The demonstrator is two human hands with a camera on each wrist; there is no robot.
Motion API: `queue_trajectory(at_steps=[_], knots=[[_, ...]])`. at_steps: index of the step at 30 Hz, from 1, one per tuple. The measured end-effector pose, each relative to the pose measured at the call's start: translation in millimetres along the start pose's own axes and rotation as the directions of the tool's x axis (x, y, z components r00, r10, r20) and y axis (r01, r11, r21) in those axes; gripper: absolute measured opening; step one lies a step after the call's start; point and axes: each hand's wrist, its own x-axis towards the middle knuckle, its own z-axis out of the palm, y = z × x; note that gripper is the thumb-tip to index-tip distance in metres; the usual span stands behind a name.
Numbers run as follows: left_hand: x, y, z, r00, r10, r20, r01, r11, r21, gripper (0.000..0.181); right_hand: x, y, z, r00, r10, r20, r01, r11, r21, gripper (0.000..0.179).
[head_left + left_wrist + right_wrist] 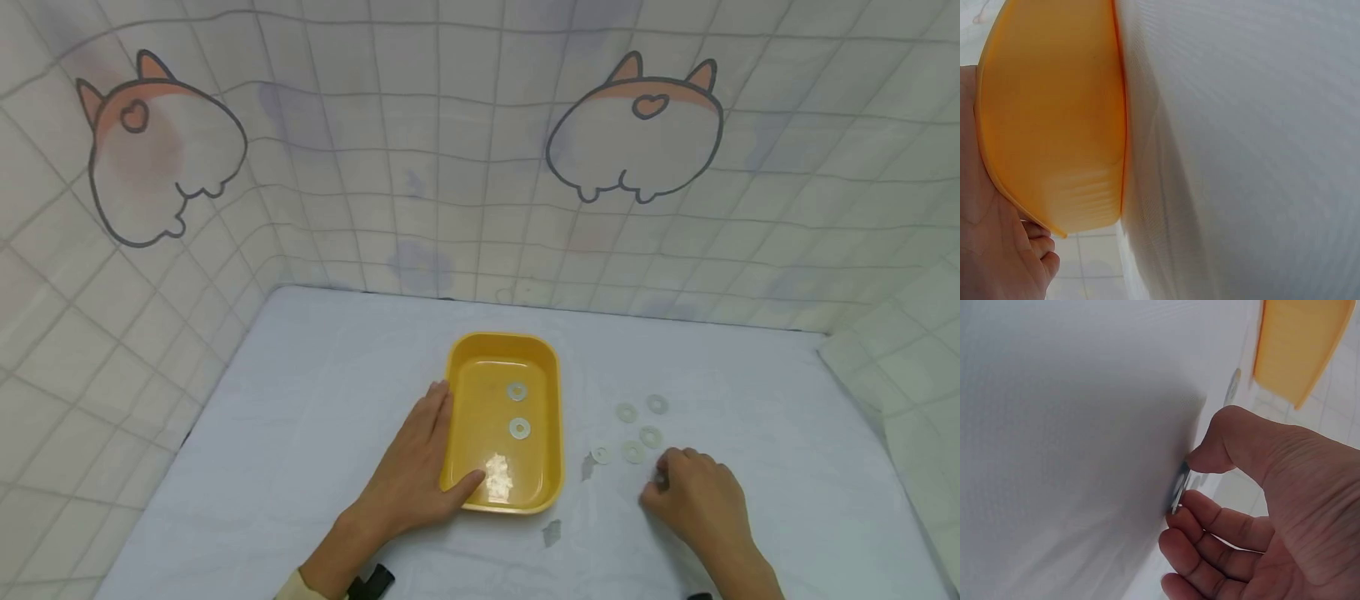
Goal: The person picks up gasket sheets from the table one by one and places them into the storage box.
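A yellow tray (476,442) sits on the white cloth. My left hand (412,467) rests along its left rim, fingers fairly straight and the thumb over the near-left corner; in the left wrist view the palm lies against the tray's rim (980,112). Two flat ring washers lie inside, one (511,392) farther off than the other (513,428). To the right of the tray, my right hand (701,504) is low over the cloth. Its thumb and fingers pinch a washer (1180,484), seen edge-on near the cloth in the right wrist view. Several pale washers (645,434) lie just beyond that hand.
Two greyish patches (552,533) mark the cloth near the tray's right side. A black object (372,583) is beside the left wrist. Grid-patterned curtain walls (450,167) with cartoon animal drawings enclose the table at the back and sides.
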Motion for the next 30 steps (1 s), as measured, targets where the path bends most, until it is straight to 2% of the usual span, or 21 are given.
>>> queue_trajectory(at_steps=[9, 18, 27, 30], knots=[[-3.7, 2.3, 1.0, 1.0, -0.005, -0.016, 0.006, 0.999, 0.033, 0.107, -3.2, 1.6, 1.0, 0.999, 0.042, 0.029, -0.044, 0.998, 0.055, 0.024], [0.0, 2.3, 0.9, 0.999, 0.019, -0.033, -0.018, 0.999, 0.037, 0.106, -4.9, 4.2, 2.9, 0.999, 0.04, -0.018, -0.04, 0.998, 0.047, 0.024], [1.0, 1.0, 1.7, 1.0, 0.013, -0.019, -0.012, 0.999, 0.033, 0.107, -6.4, 5.8, 8.2, 0.995, 0.012, -0.104, -0.009, 1.0, 0.027, 0.019], [1.4, 0.6, 2.0, 1.0, 0.01, -0.009, -0.01, 1.0, 0.022, 0.107, -7.5, 6.0, 9.1, 0.995, 0.002, -0.102, 0.001, 1.0, 0.028, 0.019]])
